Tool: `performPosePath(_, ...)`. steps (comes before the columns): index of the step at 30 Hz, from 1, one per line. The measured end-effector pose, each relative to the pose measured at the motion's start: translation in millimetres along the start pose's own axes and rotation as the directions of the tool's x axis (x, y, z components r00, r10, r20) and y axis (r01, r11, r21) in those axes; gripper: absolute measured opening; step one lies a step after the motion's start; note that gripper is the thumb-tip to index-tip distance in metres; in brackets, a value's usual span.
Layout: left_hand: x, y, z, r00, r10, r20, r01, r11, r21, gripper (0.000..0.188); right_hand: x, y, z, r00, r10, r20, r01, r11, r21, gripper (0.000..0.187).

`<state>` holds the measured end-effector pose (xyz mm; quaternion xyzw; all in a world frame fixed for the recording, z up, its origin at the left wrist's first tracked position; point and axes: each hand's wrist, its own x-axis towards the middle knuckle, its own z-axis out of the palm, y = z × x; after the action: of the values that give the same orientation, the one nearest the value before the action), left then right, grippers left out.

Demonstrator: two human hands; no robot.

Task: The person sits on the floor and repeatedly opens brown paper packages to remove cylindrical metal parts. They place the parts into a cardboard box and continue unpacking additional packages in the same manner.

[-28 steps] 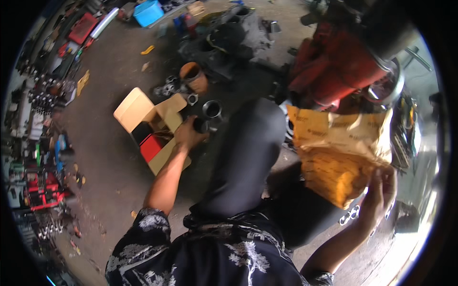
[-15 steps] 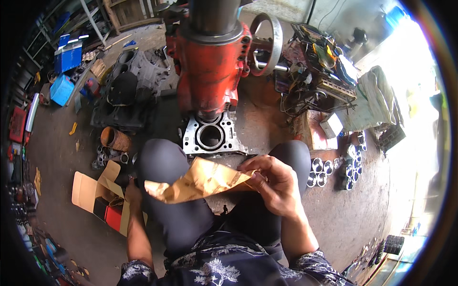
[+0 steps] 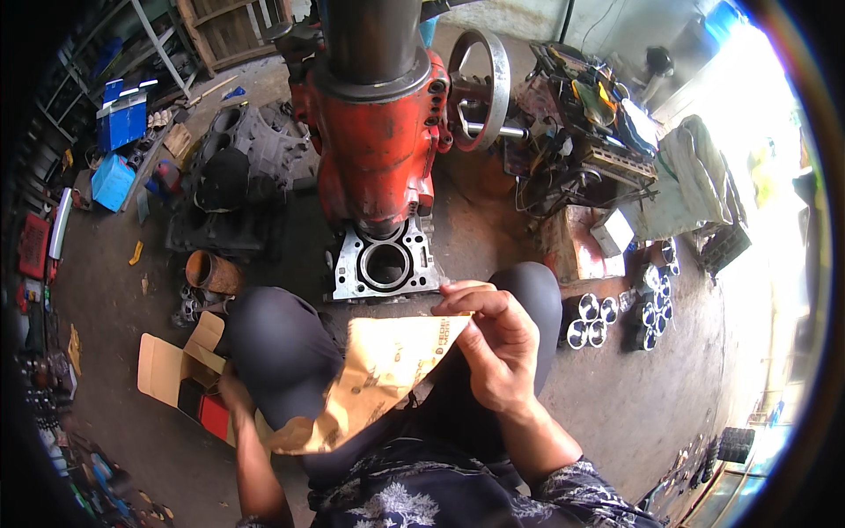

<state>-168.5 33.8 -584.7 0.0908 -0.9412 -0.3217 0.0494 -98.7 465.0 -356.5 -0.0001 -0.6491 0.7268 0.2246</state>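
Between thumb and fingers, my right hand (image 3: pixel 503 348) pinches one corner of a sheet of brown printed wrapping paper (image 3: pixel 383 374). The sheet hangs across my lap, its lower end reaching toward my left forearm. Down beside my left knee, my left hand (image 3: pixel 234 394) is at the side of an open cardboard box (image 3: pixel 160 374); its fingers are mostly hidden. Inside the box lies something red (image 3: pixel 215 415). In front of my knees, a metal engine block (image 3: pixel 354 268) with a round bore sits beneath a red machine head (image 3: pixel 374 145).
A handwheel (image 3: pixel 486 92) juts from the machine's right side. Old engine castings (image 3: pixel 238 176) and a rusty cylinder sleeve (image 3: pixel 211 272) stand at left. On the right are several pistons (image 3: pixel 588 308), a white box (image 3: pixel 613 233) and a cluttered stand (image 3: pixel 598 114).
The paper has swung from a crumpled, level position to hanging more spread out, its left end lower. My left hand stays by the box, and the view has shifted slightly.
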Motion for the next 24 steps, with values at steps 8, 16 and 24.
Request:
performPosePath(8, -50.3, 154.6, -113.9, 0.837, -0.226, 0.499, 0.545, 0.427, -0.721, 0.031, 29.6, 4.2, 62.4, 0.868, -0.494, 0.056, 0.495, 0.868, -0.020, 0.019)
performPosePath(16, -35.9, 189.2, -132.1, 0.907, -0.030, 0.419, 0.414, 0.230, -0.880, 0.029, 17.1, 7.2, 67.7, 0.665, -0.510, 0.545, 0.513, 0.843, 0.163, 0.013)
performPosePath(24, -21.1, 168.9, -129.9, 0.940, 0.035, 0.339, 0.300, 0.385, -0.872, 0.040, 11.4, 37.8, 49.2, 0.849, -0.060, 0.526, 0.165, 0.974, -0.155, 0.028)
